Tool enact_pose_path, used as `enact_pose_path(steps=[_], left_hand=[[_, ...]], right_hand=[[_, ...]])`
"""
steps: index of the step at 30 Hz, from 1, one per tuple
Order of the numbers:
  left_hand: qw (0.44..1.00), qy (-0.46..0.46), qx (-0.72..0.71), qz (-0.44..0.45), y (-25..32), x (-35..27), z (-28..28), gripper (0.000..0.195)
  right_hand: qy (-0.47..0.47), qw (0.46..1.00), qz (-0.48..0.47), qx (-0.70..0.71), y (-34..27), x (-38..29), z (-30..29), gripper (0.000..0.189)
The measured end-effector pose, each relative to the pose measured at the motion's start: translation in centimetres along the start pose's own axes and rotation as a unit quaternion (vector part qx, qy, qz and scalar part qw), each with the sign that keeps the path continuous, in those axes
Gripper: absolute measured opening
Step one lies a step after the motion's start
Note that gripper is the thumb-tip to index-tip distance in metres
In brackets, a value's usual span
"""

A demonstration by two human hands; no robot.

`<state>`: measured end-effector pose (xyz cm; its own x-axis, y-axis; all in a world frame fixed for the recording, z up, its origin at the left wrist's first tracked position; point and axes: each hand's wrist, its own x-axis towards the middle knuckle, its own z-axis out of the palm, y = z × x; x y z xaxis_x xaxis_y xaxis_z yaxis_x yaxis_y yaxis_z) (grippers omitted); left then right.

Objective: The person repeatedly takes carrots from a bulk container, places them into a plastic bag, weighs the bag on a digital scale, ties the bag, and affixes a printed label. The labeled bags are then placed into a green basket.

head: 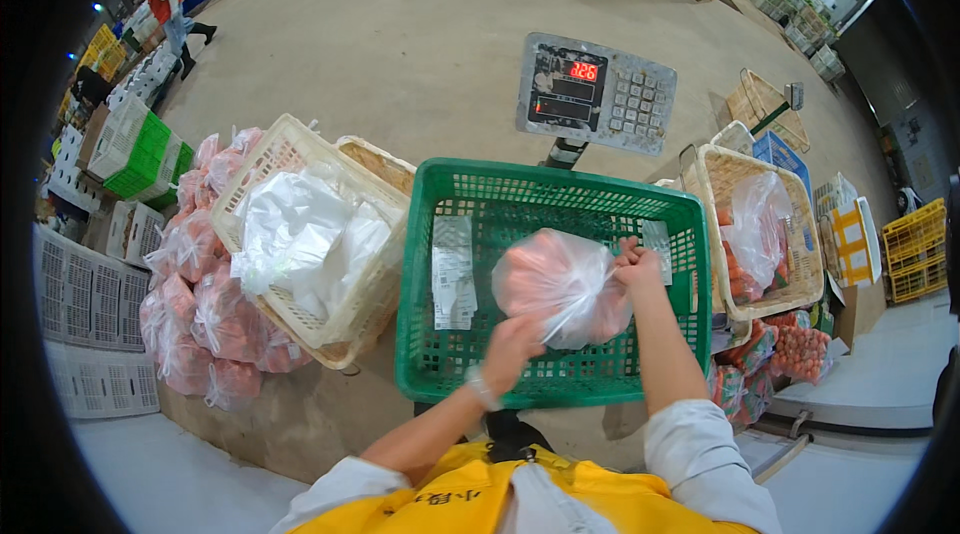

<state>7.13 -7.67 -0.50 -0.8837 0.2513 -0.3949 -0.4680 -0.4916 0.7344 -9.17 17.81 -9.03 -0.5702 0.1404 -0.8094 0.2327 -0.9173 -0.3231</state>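
Note:
A clear plastic bag of orange produce, apparently carrots [536, 275], sits inside a green plastic crate [555, 172]. Its gathered neck is drawn out both ways between my hands. My left hand [514, 350] grips the film at the near side of the bag, somewhat blurred. At the far right side, my right hand [636, 264] pinches the other end, its fingertips curled. Printed paper labels [453, 279] lie in the crate's left part, and another label [658, 249] is beyond my right hand. Behind the crate rises a scale's display and keypad [596, 93], its digits lit red.
A cream crate [289, 133] with empty plastic bags [307, 226] adjoins on the left, beside a heap of filled bags [199, 286]. To the right stands a crate [806, 290] with carrots [739, 275] and plastic film. A person in a red vest [161, 1] walks far left.

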Motion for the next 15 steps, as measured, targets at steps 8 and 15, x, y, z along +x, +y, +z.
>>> enact_pose_path(steps=[8, 15], left_hand=[[0.979, -0.030, -0.175, -0.102, 1.1, 1.6, -0.9, 0.012], [0.980, -0.119, 0.015, -0.157, 0.9, 7.2, 3.8, 0.044]], right_hand=[[-0.213, 0.753, -0.336, -0.523, 2.9, -7.8, -0.7, 0.035], [-0.237, 0.617, -0.339, -0.669, 3.1, -14.3, -0.8, 0.026]])
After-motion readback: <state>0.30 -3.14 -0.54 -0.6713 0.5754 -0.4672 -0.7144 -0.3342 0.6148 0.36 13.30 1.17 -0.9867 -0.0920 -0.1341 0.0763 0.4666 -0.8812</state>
